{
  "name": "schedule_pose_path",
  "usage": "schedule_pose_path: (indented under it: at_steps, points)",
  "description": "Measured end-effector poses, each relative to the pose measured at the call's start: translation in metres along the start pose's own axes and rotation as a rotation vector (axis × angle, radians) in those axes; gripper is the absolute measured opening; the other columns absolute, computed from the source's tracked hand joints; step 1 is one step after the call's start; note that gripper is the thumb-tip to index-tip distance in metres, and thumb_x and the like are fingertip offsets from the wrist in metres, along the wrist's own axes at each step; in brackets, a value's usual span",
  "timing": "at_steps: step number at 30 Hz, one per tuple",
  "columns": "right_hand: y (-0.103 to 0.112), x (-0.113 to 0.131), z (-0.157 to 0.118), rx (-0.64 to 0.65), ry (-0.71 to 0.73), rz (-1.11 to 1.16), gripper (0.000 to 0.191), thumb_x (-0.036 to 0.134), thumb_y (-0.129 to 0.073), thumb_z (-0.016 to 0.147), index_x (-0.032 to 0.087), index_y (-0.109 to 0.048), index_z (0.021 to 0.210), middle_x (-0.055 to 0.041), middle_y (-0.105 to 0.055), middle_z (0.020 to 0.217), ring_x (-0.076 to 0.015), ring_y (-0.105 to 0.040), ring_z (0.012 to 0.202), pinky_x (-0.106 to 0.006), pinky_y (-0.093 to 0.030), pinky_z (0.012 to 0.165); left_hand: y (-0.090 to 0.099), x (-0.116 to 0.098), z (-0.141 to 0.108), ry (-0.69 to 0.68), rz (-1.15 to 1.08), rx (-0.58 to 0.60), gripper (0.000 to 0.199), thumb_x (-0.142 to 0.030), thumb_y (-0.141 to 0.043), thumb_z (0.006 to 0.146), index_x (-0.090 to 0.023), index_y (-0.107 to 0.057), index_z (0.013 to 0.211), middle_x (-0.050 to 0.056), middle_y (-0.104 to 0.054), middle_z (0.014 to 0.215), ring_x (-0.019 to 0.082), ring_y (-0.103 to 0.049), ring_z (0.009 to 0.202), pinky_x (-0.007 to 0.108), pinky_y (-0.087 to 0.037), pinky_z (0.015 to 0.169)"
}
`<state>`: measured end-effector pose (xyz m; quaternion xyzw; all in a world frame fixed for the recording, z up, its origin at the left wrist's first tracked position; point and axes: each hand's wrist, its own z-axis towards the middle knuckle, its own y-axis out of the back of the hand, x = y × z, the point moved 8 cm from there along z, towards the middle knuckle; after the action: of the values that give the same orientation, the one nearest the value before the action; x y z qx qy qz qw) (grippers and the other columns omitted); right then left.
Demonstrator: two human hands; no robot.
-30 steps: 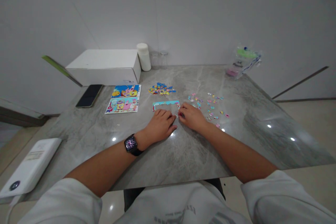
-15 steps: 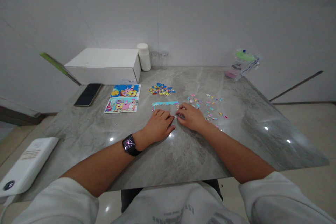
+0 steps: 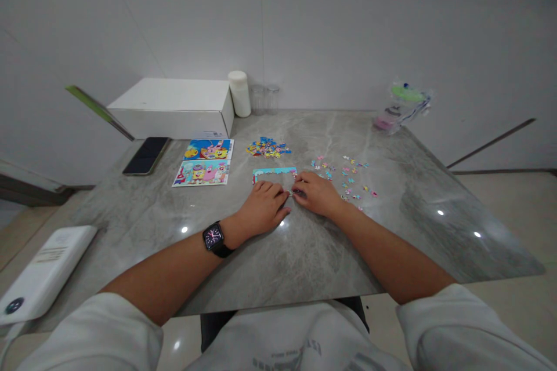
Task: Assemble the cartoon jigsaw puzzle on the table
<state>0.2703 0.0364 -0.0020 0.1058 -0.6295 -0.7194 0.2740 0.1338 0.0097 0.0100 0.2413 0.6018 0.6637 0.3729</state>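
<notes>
On the grey marbled table, a partly joined puzzle frame (image 3: 274,171) shows a light blue top edge and short sides. My left hand (image 3: 264,206) lies palm down over its lower left part, fingers bent, index fingertip at the lower edge. My right hand (image 3: 317,192) pinches at the lower right corner, thumb and index finger round a small puzzle piece that is mostly hidden. The fingertips of both hands nearly meet. Loose pieces (image 3: 345,173) are scattered to the right. A heap of blue and yellow pieces (image 3: 268,148) lies behind the frame.
Two picture cards (image 3: 202,173) lie left of the frame, beside a phone (image 3: 147,156). Behind stand a white box (image 3: 169,107), a white bottle (image 3: 239,94) and two clear glasses (image 3: 265,99). A plastic bag (image 3: 402,109) sits back right; a white power bank (image 3: 47,272) is front left.
</notes>
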Motion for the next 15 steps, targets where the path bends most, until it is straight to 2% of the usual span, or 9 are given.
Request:
schedule_pose_path:
  at_steps: [8,15]
  points:
    - [0.0048,-0.0021,-0.0008,-0.066,0.056,0.04,0.02,0.026,-0.065,0.1,0.024,-0.082,0.111,-0.0118,-0.072,0.119,-0.0257,-0.063,0.114,-0.041,-0.051,0.103,-0.0035,0.0034,-0.0019,0.002,-0.027,-0.027,0.043,-0.045,-0.056,0.105,-0.019,-0.067,0.139,0.014,-0.067,0.126,0.032,-0.057,0.118,0.051,-0.04,0.107]
    - [0.0026,-0.008,-0.0003,-0.073,0.054,0.1,0.02,0.026,-0.066,0.1,0.024,-0.082,0.111,-0.0118,-0.072,0.118,-0.0256,-0.064,0.116,-0.041,-0.051,0.104,-0.002,0.0028,-0.0004,0.004,-0.024,-0.014,0.044,-0.044,-0.056,0.105,-0.018,-0.066,0.139,0.013,-0.067,0.125,0.031,-0.057,0.119,0.05,-0.041,0.108]
